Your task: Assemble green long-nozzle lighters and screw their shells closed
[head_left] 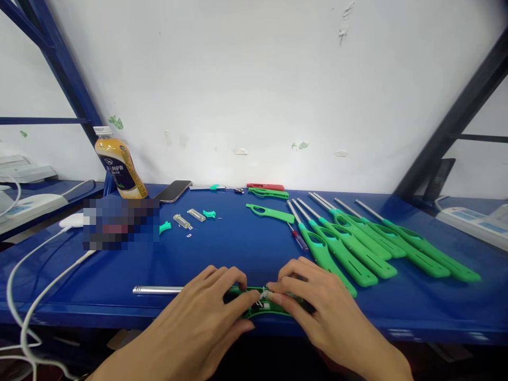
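At the table's front edge lies an opened green long-neck lighter (273, 307), its inner side up and its metal tube (157, 290) pointing left. My left hand (210, 309) grips the tube end of the casing, its fingers bent and the thumb by the inner parts. The fingers of my right hand (317, 301) are pinched at a small whitish part (265, 292) inside the casing. Thin white wire shows between both hands' fingertips. The fingers hide much of the casing's inside.
Several green lighters (357, 238) lie at the right, beside a screwdriver (298, 239) and a loose green casing half (272, 212). Clear fuel tanks (181, 221) and teal triggers (209, 214) lie at the left, near a phone (174, 191), a drink bottle (121, 166) and white cables (39, 307).
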`<state>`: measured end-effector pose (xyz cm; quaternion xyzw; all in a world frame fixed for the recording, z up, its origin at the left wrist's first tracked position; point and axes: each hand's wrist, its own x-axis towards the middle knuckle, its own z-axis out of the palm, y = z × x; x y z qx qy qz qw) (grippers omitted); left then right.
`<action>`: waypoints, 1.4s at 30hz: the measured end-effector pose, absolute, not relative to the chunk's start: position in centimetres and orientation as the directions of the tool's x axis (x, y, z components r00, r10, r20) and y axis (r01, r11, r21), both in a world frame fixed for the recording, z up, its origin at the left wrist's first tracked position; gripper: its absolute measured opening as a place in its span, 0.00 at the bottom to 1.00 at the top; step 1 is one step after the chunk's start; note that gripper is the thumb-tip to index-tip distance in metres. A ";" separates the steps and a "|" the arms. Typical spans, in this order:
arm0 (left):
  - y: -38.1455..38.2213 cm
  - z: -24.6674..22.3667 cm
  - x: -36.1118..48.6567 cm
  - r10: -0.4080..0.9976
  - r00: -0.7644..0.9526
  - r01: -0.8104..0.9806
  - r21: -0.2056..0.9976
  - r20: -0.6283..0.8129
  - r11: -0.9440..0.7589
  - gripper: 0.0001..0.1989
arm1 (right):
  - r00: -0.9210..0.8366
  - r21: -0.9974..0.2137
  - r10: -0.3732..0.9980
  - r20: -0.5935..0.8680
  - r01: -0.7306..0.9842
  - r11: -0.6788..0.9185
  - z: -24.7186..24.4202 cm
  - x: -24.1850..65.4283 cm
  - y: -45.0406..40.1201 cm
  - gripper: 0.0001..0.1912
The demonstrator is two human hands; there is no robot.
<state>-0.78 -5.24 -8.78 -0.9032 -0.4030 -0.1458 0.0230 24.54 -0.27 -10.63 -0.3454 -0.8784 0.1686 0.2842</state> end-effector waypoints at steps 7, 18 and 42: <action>-5.1 -8.9 -0.6 0.691 0.654 0.720 0.025 0.309 -0.693 0.22 | -0.590 -0.488 0.704 0.395 0.515 0.705 -10.7 24.4 -0.3 0.10; -4.0 -8.8 -0.4 0.677 0.661 0.712 0.013 0.323 -0.702 0.14 | -0.523 -0.504 0.748 0.408 0.554 0.662 -11.2 24.1 -0.1 0.04; -3.7 -9.5 -0.8 0.658 0.646 0.712 0.004 0.386 -0.702 0.16 | -0.674 -0.043 0.566 0.475 0.625 0.779 -3.8 24.4 6.1 0.10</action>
